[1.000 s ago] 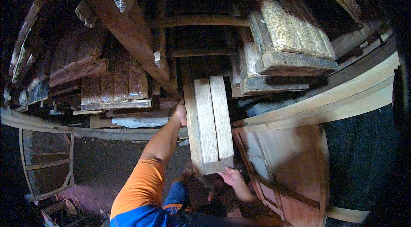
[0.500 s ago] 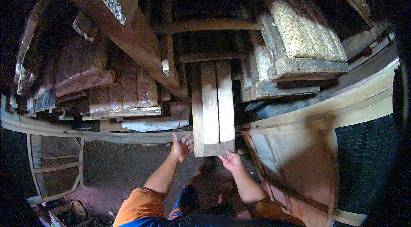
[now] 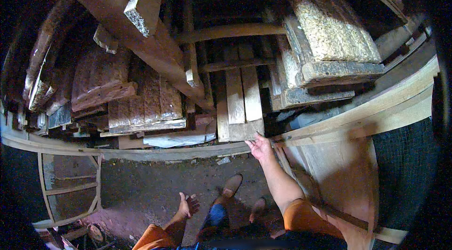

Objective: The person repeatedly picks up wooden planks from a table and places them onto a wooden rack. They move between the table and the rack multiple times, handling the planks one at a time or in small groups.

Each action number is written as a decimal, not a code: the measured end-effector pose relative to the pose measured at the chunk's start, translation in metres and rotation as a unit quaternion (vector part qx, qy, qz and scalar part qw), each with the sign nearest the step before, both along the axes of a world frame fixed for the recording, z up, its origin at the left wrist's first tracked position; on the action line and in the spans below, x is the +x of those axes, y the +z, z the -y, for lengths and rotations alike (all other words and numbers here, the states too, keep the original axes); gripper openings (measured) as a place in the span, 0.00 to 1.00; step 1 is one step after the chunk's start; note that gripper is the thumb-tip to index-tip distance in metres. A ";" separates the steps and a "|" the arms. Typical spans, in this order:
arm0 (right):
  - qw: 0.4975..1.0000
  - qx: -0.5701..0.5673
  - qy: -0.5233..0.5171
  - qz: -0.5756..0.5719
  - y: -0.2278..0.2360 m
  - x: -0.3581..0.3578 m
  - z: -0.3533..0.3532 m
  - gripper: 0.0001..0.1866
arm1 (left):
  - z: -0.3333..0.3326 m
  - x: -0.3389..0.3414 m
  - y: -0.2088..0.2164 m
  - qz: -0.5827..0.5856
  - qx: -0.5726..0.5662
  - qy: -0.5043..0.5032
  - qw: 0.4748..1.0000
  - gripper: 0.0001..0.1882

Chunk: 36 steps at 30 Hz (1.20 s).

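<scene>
A wooden slatted tray [image 3: 236, 105] lies partway inside the rack, its plain front end board toward me. At that board's right corner is my right hand [image 3: 259, 148], thumb on the wood and fingers along the lower edge, closed on the tray. My left hand [image 3: 189, 205] hangs low over the ground with its fingers apart, holding nothing. The back of the tray runs under a crossbar [image 3: 238, 64] into the dark.
Right of the tray stand frames filled with pale flakes or grains [image 3: 336, 33]. Brown ridged blocks in plastic [image 3: 146, 101] fill the left shelves. A slanting beam [image 3: 136, 38] crosses above. A wooden rail [image 3: 179, 154] runs along the rack front; a wooden frame [image 3: 70, 186] stands left.
The tray has slid farther back into the rack, with my right hand following at its front end. My left hand has dropped away from the tray's side toward me.
</scene>
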State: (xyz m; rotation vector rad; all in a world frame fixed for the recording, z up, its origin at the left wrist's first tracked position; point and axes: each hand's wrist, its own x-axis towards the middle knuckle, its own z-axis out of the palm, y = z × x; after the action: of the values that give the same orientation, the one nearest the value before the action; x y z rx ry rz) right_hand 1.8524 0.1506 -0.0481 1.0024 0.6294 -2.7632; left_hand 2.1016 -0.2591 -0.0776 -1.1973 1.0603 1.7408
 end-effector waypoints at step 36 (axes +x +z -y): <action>0.579 0.800 0.141 -0.067 0.104 -0.123 0.084 0.35 | 0.017 0.087 0.039 -0.021 -0.058 0.064 0.996 0.48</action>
State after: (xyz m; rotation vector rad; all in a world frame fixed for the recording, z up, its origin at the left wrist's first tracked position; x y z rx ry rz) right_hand 1.7296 0.0662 0.0560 0.5264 3.0702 -1.2750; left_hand 2.1886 -0.2765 -0.0386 -1.3310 1.1442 1.8306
